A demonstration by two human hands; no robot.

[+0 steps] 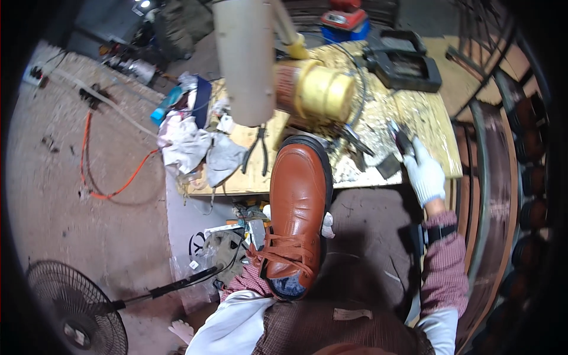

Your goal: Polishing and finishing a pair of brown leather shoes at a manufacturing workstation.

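A reddish-brown leather lace-up shoe (pixel 296 189) with a black sole is held up in front of me, toe pointing away. My left hand (pixel 328 226) is gloved in white and grips it from below; only bits of the glove show at the shoe's two sides. My right hand (pixel 425 174), also in a white glove, is at the right end of the workbench (pixel 435 118). Its fingers are closed round a small tool (pixel 403 142) with a dark handle and a shiny tip, whose kind I cannot make out. Black-handled pliers (pixel 257 151) lie beyond the shoe.
A yellow can (pixel 322 92) lies on its side behind a thick grey post (pixel 244 65). Crumpled white cloths (pixel 186 145) cover the bench's left corner. Black trays (pixel 408 70) stand at the back right. A fan (pixel 77 313) is at lower left, a shoe rack (pixel 497 177) at right.
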